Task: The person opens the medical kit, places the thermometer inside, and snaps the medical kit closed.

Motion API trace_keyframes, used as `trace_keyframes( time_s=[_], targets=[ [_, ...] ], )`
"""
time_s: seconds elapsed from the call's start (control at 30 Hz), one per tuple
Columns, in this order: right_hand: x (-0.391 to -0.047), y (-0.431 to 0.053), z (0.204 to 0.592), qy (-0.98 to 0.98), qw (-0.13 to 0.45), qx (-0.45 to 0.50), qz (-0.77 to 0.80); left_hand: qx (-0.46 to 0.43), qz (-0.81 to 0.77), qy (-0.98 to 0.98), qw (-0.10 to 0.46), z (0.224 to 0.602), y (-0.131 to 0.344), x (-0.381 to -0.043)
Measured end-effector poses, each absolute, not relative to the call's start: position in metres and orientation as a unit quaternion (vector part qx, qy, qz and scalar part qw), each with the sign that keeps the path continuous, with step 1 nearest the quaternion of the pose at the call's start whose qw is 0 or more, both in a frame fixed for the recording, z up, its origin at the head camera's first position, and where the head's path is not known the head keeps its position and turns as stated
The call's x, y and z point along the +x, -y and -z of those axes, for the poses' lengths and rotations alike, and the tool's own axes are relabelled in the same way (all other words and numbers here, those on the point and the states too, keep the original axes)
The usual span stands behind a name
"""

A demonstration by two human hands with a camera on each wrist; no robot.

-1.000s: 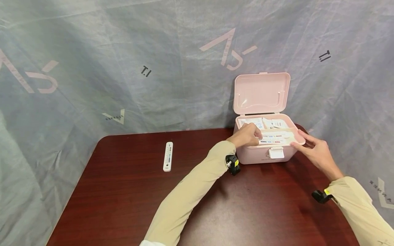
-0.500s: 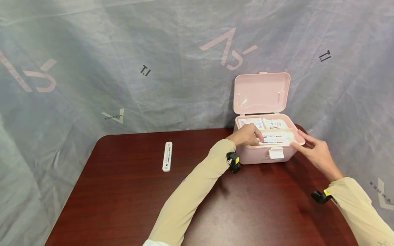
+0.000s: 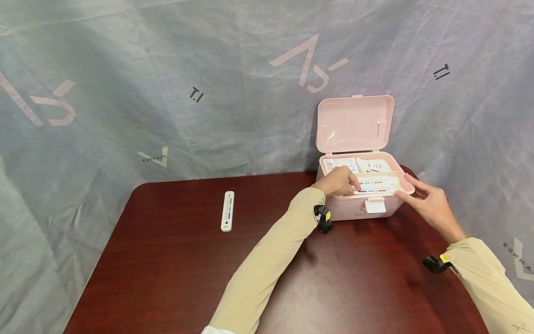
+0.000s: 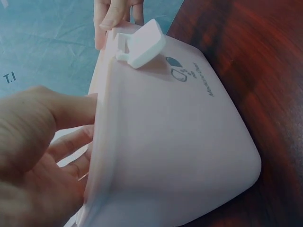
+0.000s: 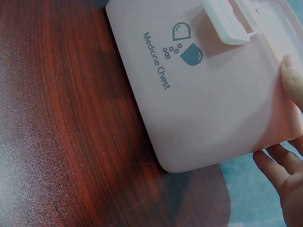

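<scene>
A pink medicine box (image 3: pixel 346 208) marked "Medicine Chest" stands at the table's back right, its lid (image 3: pixel 354 123) raised. My left hand (image 3: pixel 337 182) reaches over the front rim into the front compartment. Its fingertips are beside white strips (image 3: pixel 379 184) with blue and red labels; the rim hides them in the left wrist view, so I cannot tell whether they pinch one. My right hand (image 3: pixel 431 206) grips the box's right front corner, thumb on the front rim and fingers along the side. A white thermometer (image 3: pixel 227 211) lies apart on the table, to the left.
White packets (image 3: pixel 340 163) fill the back compartment, behind a divider. A white latch (image 3: pixel 375 205) hangs on the box's front. The dark red wooden table (image 3: pixel 167 260) ends at a grey cloth backdrop (image 3: pixel 208 139) behind the box.
My left hand has shifted slightly right inside the front compartment, and the strips there lie a little differently. The right hand keeps its grip on the box corner.
</scene>
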State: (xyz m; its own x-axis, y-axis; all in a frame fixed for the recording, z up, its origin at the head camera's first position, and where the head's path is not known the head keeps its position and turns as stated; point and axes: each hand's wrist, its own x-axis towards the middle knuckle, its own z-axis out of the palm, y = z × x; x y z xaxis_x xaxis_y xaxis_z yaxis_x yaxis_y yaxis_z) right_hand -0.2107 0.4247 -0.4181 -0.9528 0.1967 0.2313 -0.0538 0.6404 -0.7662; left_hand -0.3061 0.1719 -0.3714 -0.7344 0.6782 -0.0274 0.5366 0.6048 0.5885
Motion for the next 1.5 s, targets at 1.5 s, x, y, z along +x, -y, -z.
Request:
trace_keyframes(
  time_s=[1.5],
  targets=[
    [-0.225,-0.424,0.422,0.897,0.141,-0.026,-0.417,0.369,-0.352,-0.860,0.017,0.372,-0.151,-0.300]
  ],
)
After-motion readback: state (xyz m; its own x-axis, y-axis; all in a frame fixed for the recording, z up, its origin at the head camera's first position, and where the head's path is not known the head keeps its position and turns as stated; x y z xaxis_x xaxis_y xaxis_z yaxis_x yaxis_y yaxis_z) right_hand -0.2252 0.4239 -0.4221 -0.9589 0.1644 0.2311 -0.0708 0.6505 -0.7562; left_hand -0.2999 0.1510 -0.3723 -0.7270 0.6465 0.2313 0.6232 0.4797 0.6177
